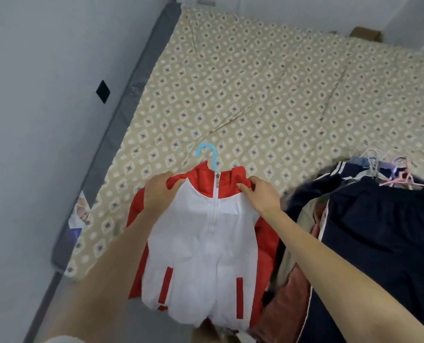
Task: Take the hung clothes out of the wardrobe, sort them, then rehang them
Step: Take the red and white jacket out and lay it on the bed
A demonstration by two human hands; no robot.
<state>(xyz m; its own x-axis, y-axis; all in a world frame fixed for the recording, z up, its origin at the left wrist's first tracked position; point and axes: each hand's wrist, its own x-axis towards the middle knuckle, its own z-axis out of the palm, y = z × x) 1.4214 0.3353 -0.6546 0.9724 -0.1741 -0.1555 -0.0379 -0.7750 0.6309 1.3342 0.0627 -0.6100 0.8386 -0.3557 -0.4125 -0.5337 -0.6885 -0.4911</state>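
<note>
A red and white zip-up jacket [201,246] hangs on a light blue hanger [207,154], held up over the near edge of the bed. My left hand [160,191] grips the jacket's left shoulder. At the right shoulder, my right hand [261,195] pinches the red fabric. The zip is closed up to the collar. To the right, a pile of clothes [369,243] lies on the bed, topped by a dark navy garment with white stripes.
The bed [255,82] has a beige diamond-patterned sheet and a grey padded edge [122,112] along the white wall on the left. Several pale pink and white hangers [394,172] stick out at the top of the clothes pile. A cardboard box [365,34] sits at the far corner.
</note>
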